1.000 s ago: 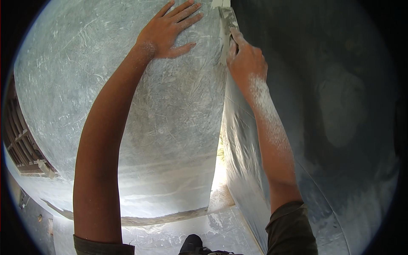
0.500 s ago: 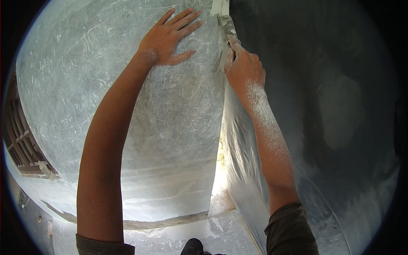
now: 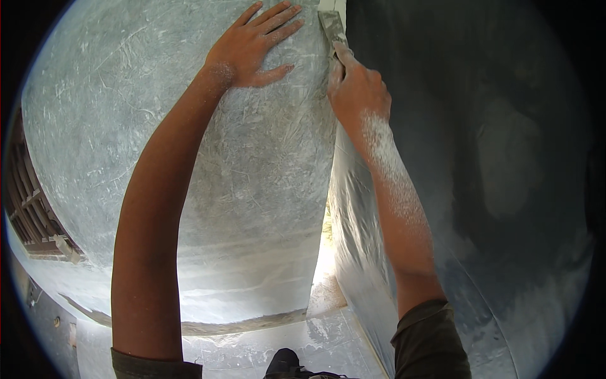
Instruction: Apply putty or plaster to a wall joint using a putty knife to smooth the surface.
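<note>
Grey wall (image 3: 265, 145), left hand (image 3: 247, 52) splayed, right hand (image 3: 360, 90) gripping scraper (image 3: 332, 26) by edge (image 3: 331, 163), room between

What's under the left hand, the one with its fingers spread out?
Under the left hand is the streaky grey wall, which shows around the hand. The bit right beneath the palm is covered, so I can't see what it looks like.

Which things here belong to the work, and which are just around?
In use:
right hand, gripping a flat scraper
left hand, spread against the grey wall

Apparently just around:
shiny sheet
brown barred window
dark shoe
</note>
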A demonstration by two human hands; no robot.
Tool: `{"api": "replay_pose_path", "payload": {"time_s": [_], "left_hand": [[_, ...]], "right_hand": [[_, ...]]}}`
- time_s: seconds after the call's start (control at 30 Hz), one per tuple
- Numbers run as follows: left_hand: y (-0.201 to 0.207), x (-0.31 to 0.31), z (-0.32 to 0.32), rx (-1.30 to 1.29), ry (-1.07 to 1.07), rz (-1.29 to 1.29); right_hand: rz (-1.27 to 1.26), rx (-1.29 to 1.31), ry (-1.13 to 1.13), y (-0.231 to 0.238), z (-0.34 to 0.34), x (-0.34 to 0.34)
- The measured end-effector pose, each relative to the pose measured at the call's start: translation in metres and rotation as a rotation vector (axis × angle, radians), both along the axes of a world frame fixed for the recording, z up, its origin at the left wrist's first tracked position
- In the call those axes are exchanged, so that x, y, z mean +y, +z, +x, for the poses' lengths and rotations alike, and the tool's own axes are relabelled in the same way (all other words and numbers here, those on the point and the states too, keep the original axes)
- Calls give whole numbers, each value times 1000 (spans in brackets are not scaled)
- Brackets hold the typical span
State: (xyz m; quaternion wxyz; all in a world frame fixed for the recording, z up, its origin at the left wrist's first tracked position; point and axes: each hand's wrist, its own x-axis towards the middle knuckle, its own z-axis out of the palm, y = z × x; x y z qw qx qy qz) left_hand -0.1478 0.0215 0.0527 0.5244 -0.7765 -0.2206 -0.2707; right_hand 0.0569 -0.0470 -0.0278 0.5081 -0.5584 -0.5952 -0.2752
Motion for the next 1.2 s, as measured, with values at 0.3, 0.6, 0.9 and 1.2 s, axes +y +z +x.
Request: {"api": "replay_pose_path", "payload": {"time_s": [0.3,0.6,0.9,1.2], "left_hand": [[2,-4,-2,-10,21,-5],[7,58,-16,58,-540,330],[2,-9,-10,-4,37,-13],[2,-11,-5,-9,64,-49]], "right_hand": [[-13,13,24,3,-5,-5],[-3,68,23,-4,-22,-8],[-31,101,-76,-12,-32,-10],[-45,174,-115,-7,-49,-15]]}}
